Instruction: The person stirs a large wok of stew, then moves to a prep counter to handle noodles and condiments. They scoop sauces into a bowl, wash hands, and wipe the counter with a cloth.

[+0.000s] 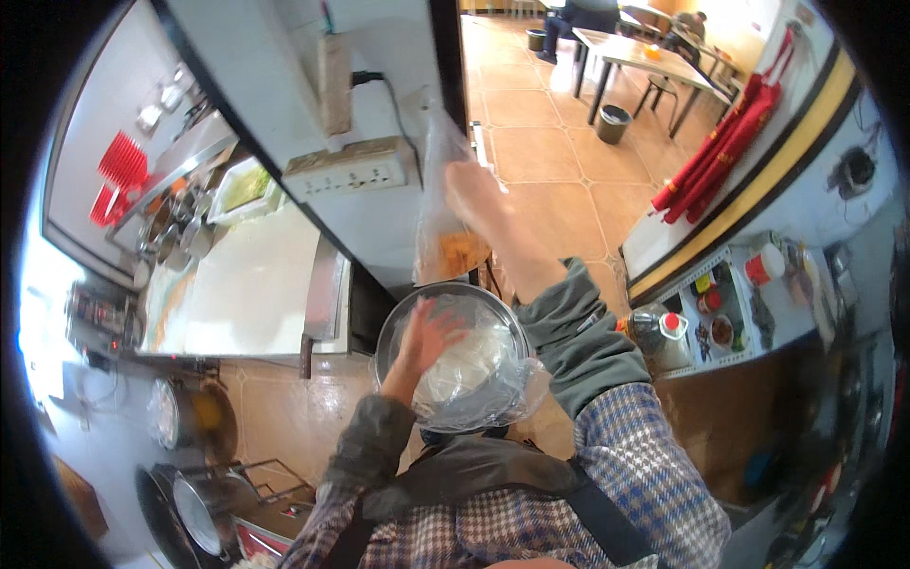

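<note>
In front of me stands a round metal basin (382, 341). Clear plastic film (530, 387) lies over it and hangs past its rim, with something pale beneath that I cannot make out. My left hand (430, 338) is spread above the film, fingers apart; whether it touches is unclear. Beyond the basin, my right hand (473, 195) is raised and blurred, its fingers closed on a clear plastic bag (435, 171) that hangs along the wall edge. Behind the lower part of that bag is an orange-brown round surface (458, 254).
A cleaver (323, 299) lies at the edge of the white counter (249, 284) on the left. A power strip (348, 174) is fixed to the wall. To the right, a shelf (718, 359) holds a large bottle (657, 338) and jars. Pots (202, 508) stand at lower left.
</note>
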Demonstrator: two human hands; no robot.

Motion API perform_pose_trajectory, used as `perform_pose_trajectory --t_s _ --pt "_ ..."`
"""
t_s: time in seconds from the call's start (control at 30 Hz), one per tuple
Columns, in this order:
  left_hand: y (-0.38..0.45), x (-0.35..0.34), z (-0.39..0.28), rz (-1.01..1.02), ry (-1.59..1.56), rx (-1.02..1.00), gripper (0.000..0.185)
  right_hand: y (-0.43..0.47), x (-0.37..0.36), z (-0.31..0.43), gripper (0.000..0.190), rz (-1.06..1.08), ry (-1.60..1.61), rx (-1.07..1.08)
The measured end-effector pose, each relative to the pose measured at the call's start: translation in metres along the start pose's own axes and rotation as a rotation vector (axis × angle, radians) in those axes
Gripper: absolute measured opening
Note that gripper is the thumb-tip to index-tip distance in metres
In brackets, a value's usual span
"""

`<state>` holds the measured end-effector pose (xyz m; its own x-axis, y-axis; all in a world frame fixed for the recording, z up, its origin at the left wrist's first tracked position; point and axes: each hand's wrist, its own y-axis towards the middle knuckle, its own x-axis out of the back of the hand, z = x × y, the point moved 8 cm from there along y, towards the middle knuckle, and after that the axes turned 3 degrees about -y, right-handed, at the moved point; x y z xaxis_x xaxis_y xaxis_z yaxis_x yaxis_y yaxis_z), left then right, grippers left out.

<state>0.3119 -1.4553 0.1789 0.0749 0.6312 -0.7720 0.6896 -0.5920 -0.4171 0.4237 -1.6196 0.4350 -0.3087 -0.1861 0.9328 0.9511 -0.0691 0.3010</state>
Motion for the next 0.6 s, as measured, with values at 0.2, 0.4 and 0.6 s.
perform_pose_trajectory --t_s 0.2,0.4,0.6 --pt "0.081 -0.034 -0.027 0.111 -0.327 -0.081 0.070 -0.005 0.011 0.011 0.017 0.008 -0.049 0.045" --pt "0.093 -0.040 -0.018 0.167 -0.303 -0.130 0.042 -0.040 0.022 0.044 0.013 -0.252 -0.347 0.404" --pt "0.076 -0.027 -0.018 0.196 -0.352 -0.166 0.043 -0.029 0.015 0.015 0.015 0.034 0.121 0.108"
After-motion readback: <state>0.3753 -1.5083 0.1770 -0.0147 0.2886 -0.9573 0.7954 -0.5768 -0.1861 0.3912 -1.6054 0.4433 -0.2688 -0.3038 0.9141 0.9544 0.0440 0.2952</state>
